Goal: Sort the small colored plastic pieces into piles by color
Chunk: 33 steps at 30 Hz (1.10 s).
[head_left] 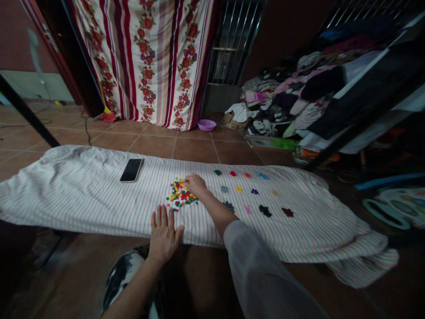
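Observation:
A pile of small coloured pieces (pixel 181 195), red, yellow, green, white and orange, lies on the striped cloth (pixel 99 199). My right hand (pixel 196 184) is at the pile's upper right edge, its fingers pressed together; whatever they may hold is too small to make out. Flat on the cloth just below the pile rests my left hand (pixel 163 235), fingers spread, holding nothing. To the right, small flower-shaped groups sit in rows, among them a green one (pixel 217 172), a yellow one (pixel 238 189), a black one (pixel 264 210) and a dark red one (pixel 287 212).
A phone (pixel 132 170) lies on the cloth left of the pile. Beyond the cloth, a purple basin (pixel 207 125) stands on the tiled floor before a floral curtain (pixel 146 66). Heaped clothes (pixel 285 97) are at the back right, and dark poles slant at both sides.

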Each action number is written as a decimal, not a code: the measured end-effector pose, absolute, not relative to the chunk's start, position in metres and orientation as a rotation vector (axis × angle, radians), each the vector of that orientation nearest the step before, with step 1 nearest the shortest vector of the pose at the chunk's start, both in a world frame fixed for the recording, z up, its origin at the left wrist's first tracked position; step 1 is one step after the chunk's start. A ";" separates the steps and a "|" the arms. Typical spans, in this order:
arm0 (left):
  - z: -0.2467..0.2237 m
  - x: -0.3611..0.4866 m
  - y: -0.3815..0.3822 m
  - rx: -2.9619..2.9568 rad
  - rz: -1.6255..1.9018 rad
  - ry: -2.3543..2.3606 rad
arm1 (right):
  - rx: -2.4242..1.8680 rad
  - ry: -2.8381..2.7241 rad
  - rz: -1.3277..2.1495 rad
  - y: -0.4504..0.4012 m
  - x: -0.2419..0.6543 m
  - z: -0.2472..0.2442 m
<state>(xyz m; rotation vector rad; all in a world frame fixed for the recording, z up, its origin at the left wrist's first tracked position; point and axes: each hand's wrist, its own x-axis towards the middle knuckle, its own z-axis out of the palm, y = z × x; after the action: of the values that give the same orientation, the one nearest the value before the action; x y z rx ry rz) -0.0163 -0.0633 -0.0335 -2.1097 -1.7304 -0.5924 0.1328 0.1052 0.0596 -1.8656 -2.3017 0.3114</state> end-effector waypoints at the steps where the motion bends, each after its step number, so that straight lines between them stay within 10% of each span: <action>1: -0.033 -0.016 -0.063 -2.110 -0.588 -1.730 | -1.874 -2.311 0.308 0.106 0.131 0.059; 33: -0.033 -0.019 -0.064 -2.165 -0.608 -1.746 | -1.590 -1.758 0.521 0.087 0.171 0.034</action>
<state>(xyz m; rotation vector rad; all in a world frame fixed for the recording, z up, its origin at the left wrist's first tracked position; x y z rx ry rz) -0.0191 -0.0640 -0.0328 -2.1652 -1.7455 -0.6078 0.1714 0.0868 0.0344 -1.5895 -1.7582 0.5206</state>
